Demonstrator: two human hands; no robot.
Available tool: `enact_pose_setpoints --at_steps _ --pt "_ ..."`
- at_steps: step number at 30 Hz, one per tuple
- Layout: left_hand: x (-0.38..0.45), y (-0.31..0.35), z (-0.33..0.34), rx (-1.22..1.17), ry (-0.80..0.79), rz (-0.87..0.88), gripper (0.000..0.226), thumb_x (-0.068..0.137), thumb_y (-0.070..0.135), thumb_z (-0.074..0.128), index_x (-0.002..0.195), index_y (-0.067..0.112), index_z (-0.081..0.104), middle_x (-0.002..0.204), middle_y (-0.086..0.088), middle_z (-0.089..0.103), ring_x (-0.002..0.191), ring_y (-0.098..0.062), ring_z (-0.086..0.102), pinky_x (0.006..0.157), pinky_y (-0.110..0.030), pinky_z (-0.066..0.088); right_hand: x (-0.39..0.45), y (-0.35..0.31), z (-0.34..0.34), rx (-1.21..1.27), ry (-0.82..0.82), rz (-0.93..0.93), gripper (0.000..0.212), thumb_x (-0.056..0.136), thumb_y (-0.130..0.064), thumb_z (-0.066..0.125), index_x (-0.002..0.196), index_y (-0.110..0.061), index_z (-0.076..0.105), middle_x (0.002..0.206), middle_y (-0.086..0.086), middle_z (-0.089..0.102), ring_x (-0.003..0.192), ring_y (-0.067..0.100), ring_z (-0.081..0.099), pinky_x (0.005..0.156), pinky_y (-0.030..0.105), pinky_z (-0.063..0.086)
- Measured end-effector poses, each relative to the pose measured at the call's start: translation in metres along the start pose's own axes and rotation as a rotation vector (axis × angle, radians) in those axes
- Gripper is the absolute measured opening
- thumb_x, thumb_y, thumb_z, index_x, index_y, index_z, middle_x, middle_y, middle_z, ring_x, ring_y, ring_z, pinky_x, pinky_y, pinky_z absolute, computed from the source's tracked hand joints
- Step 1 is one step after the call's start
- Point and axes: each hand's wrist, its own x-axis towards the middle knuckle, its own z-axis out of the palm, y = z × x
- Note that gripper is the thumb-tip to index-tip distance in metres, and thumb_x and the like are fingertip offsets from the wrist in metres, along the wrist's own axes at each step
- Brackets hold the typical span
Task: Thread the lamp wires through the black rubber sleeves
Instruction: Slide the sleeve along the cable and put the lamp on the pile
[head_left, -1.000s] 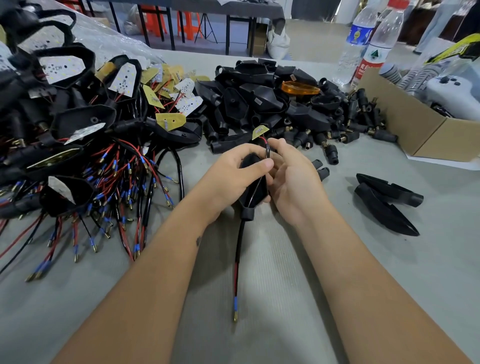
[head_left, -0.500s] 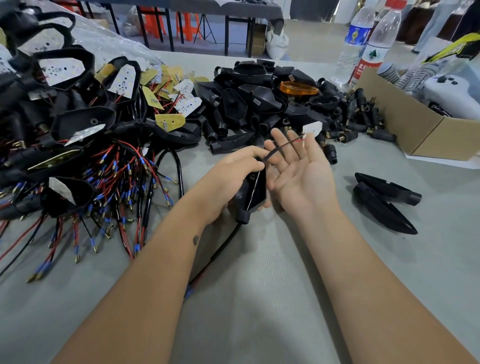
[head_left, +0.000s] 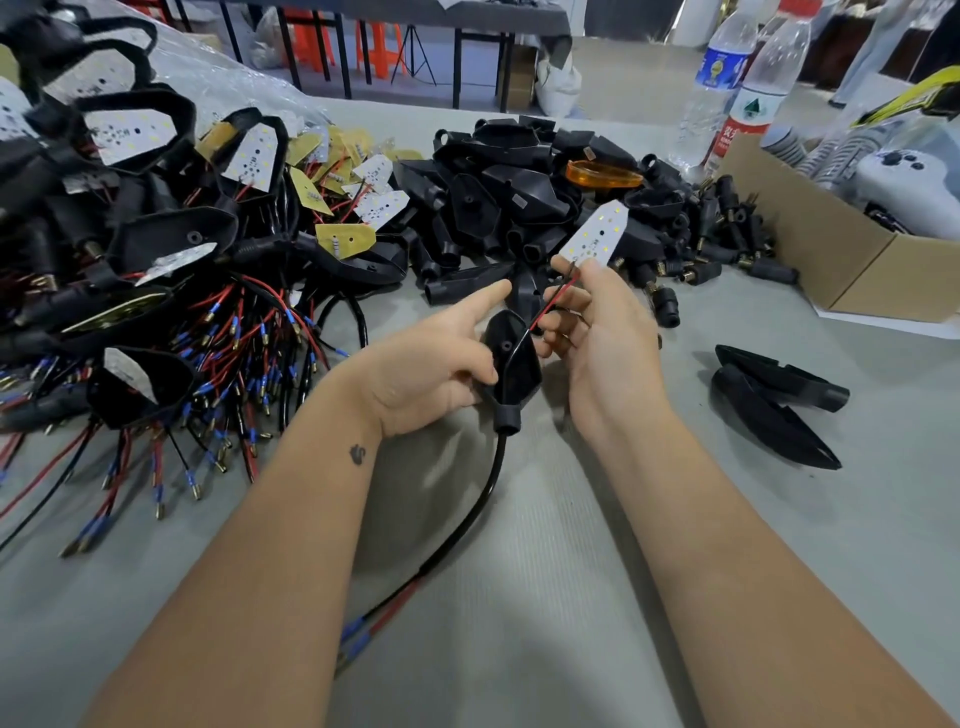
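Note:
My left hand (head_left: 431, 358) grips a black rubber sleeve (head_left: 511, 374) at table centre, index finger stretched out above it. A red and a black wire (head_left: 550, 306) rise out of the sleeve's open top to a white LED lamp board (head_left: 597, 231). My right hand (head_left: 597, 332) pinches that board by its lower end, holding it upright just above the sleeve. A black sheathed cable (head_left: 483, 499) leaves the sleeve's neck and trails toward me, ending in red wire and blue terminals (head_left: 358, 631).
A heap of wired sleeves with boards (head_left: 156, 270) fills the left. Loose black sleeves (head_left: 519, 192) and small connectors (head_left: 722, 234) are piled behind my hands. Two black shells (head_left: 774, 395) lie at right, a cardboard box (head_left: 841, 260) and water bottles (head_left: 748, 98) beyond.
My right hand went from cupping the sleeve, to an open palm, to pinching the lamp board and lifting it above the sleeve. The cable below swung toward the left.

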Motion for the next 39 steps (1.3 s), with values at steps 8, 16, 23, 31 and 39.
enact_pose_setpoints --at_steps 8,16,23,31,39 --pt "-0.001 -0.001 -0.003 0.073 -0.062 -0.007 0.086 0.087 -0.010 0.053 0.153 0.033 0.019 0.137 -0.012 0.056 0.120 -0.037 0.058 0.092 -0.055 0.052 -0.003 -0.001 -0.001 -0.073 0.102 -0.051 0.019 0.097 -0.017 0.060 0.078 -0.018 0.063 0.069 0.001 0.057 0.059 0.014 0.051 0.057 0.031 0.044" --pt "0.003 -0.003 0.001 -0.007 -0.015 0.002 0.064 0.102 0.009 0.042 0.149 0.046 0.022 0.129 -0.015 0.061 0.094 -0.037 0.071 0.057 -0.037 0.058 -0.005 -0.001 -0.002 -0.228 0.042 -0.160 0.014 0.098 -0.012 0.058 0.086 -0.017 0.064 0.072 -0.005 0.056 0.068 0.010 0.050 0.058 0.016 0.045" --pt "0.004 -0.006 -0.007 -0.149 -0.095 0.068 0.106 0.066 -0.014 0.047 0.150 0.044 0.020 0.130 -0.008 0.055 0.105 -0.026 0.065 0.082 -0.047 0.056 -0.005 -0.001 -0.004 -0.410 0.061 -0.182 0.018 0.098 -0.015 0.057 0.083 -0.023 0.063 0.074 -0.011 0.058 0.072 0.007 0.051 0.067 0.019 0.042" --pt "0.009 -0.012 -0.002 -0.010 0.032 0.118 0.098 0.083 -0.023 0.051 0.152 0.036 0.013 0.118 -0.007 0.069 0.098 -0.018 0.068 0.082 -0.027 0.056 -0.007 -0.002 -0.003 -0.454 -0.085 -0.081 0.015 0.094 -0.013 0.060 0.082 -0.018 0.068 0.082 -0.001 0.067 0.074 0.008 0.057 0.064 0.017 0.045" --pt "0.012 -0.008 0.004 -0.082 0.125 0.157 0.087 0.077 -0.007 0.056 0.149 0.030 0.027 0.114 -0.006 0.070 0.100 -0.026 0.068 0.081 -0.047 0.058 -0.010 0.001 -0.001 -0.515 -0.136 -0.144 0.017 0.094 -0.016 0.062 0.083 -0.023 0.073 0.092 0.011 0.069 0.068 0.006 0.060 0.058 0.018 0.048"
